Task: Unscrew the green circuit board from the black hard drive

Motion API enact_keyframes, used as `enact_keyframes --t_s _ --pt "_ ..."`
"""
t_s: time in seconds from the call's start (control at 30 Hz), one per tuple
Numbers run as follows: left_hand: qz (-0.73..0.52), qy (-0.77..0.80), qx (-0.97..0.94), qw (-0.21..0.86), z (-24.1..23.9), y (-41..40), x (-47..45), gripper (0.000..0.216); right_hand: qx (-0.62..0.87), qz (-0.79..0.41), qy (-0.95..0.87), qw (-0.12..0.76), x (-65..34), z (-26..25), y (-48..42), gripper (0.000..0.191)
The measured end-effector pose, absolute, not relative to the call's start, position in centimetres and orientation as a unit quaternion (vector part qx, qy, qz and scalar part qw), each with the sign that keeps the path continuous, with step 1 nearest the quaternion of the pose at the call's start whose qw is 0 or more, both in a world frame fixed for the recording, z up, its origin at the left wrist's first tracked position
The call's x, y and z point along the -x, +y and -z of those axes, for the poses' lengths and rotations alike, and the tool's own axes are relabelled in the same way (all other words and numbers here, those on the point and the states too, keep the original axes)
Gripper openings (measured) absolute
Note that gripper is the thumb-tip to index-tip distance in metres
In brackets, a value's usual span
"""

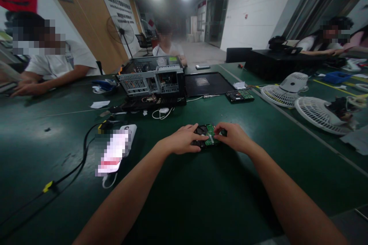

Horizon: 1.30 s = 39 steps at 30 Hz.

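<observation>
A hard drive (209, 136) lies on the green table (184, 199) with its green circuit board facing up. My left hand (184, 139) rests over the drive's left side, fingers curled around its edge. My right hand (234, 136) grips the right side, fingertips pinched on the board near its middle. Both hands hide part of the drive.
An open computer case (152, 80) stands at the back with its black side panel (205, 84) beside it. A second hard drive (240, 95) lies further right. A phone (115, 151) with cables sits to my left. White fan grilles (319, 113) lie on the right. Other people sit around the tables.
</observation>
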State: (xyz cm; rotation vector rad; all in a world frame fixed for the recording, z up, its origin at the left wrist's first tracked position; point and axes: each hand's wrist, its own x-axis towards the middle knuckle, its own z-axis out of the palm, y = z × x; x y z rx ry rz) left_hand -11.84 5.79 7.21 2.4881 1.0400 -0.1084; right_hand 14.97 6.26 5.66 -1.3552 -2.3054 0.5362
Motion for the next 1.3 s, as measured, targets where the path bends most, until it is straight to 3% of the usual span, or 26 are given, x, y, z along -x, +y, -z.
enact_keyframes --t_s 0.4,0.6,0.87,1.07,1.17,1.3 --pt "0.041 0.370 -0.904 0.211 -7.4 5.7 11.7 0.063 0.509 -0.161 -0.814 0.229 -15.5 -6.1 6.3 0.012" --pt "0.042 0.376 -0.900 0.216 -7.2 5.9 11.8 0.064 0.536 -0.135 -0.777 0.302 -15.6 -6.5 6.4 0.028" --pt "0.046 0.371 -0.902 0.215 -7.5 5.8 11.7 0.063 0.552 -0.128 -0.678 0.468 -16.2 -6.2 7.0 0.037" --pt "0.045 0.367 -0.905 0.211 -7.4 5.8 11.7 0.063 0.565 -0.083 -0.667 0.478 -16.1 -6.8 6.3 0.035" --pt "0.044 0.369 -0.904 0.212 -7.1 5.9 11.8 0.063 0.579 -0.119 -0.635 0.498 -15.9 -6.8 6.3 0.041" --pt "0.041 0.371 -0.903 0.213 -6.9 6.1 11.8 0.062 0.529 -0.254 -0.586 0.559 -15.3 -6.3 6.7 0.043"
